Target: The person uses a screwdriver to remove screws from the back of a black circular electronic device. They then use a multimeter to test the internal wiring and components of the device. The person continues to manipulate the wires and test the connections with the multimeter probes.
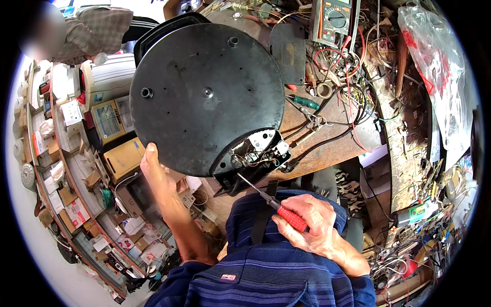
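A large round black metal appliance base (199, 102) lies at the bench edge, with two short posts and a central stud. Its lower right has an open compartment (261, 153) with exposed wires and white parts. My left hand (166, 184) grips the base's lower left rim, thumb on the edge, other fingers hidden. My right hand (304, 227) holds a red-handled screwdriver (289, 216) near my body, its metal tip pointing up at the compartment's lower edge; whether the tip touches it I cannot tell.
The wooden bench (307, 161) holds a green-handled tool (306, 101), scissors (318, 121), tape roll (324, 90), cables and a multimeter (332, 25). A plastic bag (434, 61) and cluttered wires lie right. Cluttered shelves (66, 194) stand left. Another person (87, 33) is at upper left.
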Demonstrator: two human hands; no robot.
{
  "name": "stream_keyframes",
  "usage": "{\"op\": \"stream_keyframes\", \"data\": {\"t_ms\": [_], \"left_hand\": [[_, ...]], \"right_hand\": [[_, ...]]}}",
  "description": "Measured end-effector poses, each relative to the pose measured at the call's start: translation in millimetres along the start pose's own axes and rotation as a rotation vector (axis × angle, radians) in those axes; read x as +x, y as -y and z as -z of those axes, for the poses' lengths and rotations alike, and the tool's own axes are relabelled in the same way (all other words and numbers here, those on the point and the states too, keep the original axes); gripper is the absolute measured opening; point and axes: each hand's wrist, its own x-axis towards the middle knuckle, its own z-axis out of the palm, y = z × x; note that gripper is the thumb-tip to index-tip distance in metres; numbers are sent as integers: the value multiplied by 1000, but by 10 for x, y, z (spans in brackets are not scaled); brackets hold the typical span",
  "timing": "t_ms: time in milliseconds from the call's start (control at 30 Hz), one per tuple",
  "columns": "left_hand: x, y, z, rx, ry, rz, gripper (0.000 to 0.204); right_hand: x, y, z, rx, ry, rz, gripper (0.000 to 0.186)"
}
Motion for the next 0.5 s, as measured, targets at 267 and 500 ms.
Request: {"op": "stream_keyframes", "data": {"t_ms": [267, 500], "left_hand": [[48, -86, 13, 48, 44, -78, 62], [63, 43, -103, -106, 45, -25, 56]], "right_hand": [[1, -89, 51, 7, -68, 7, 43], [21, -140, 131, -54, -158, 32, 43]]}}
